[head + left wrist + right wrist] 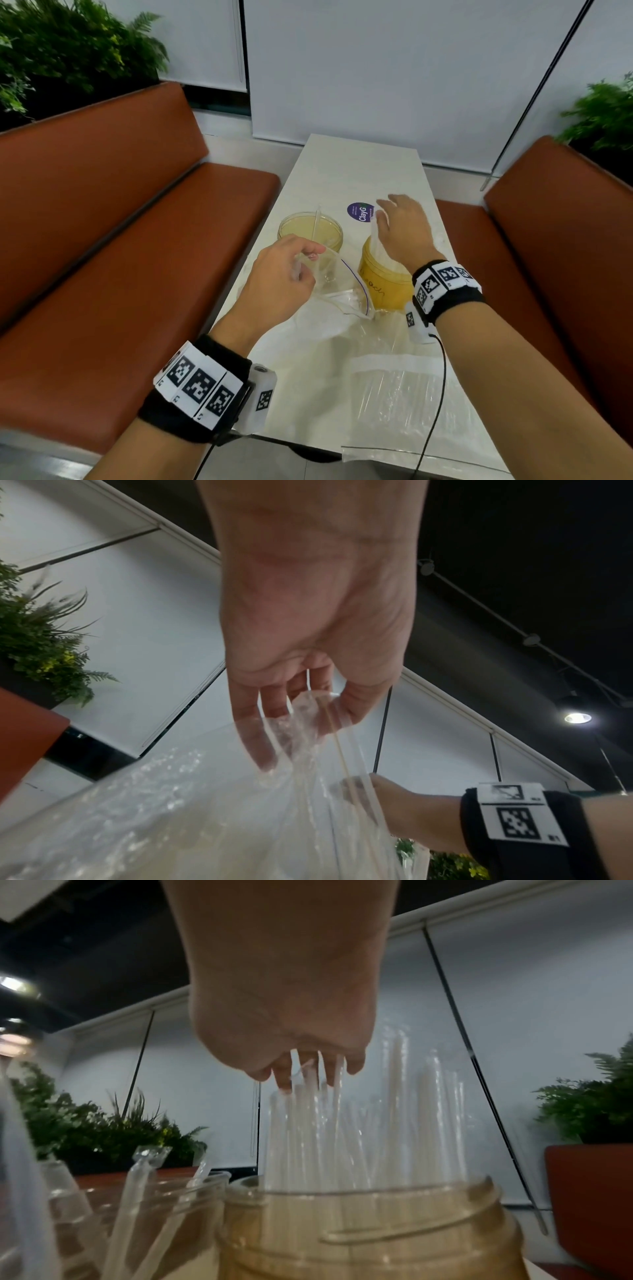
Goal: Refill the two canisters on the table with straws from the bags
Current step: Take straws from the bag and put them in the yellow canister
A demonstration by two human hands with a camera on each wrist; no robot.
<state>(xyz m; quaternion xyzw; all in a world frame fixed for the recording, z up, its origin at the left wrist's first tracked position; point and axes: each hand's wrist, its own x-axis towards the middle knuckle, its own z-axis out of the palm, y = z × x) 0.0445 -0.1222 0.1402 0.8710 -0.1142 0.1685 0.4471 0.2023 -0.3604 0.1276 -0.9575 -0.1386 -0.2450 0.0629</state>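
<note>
My head view is evenly lit and soft, with the benches [102,212] bowed at the edges and plants [68,51] smeared. A ceiling lamp [577,718] flares in my left wrist view. The right wrist view is dim; straws [342,1123] blur.
</note>
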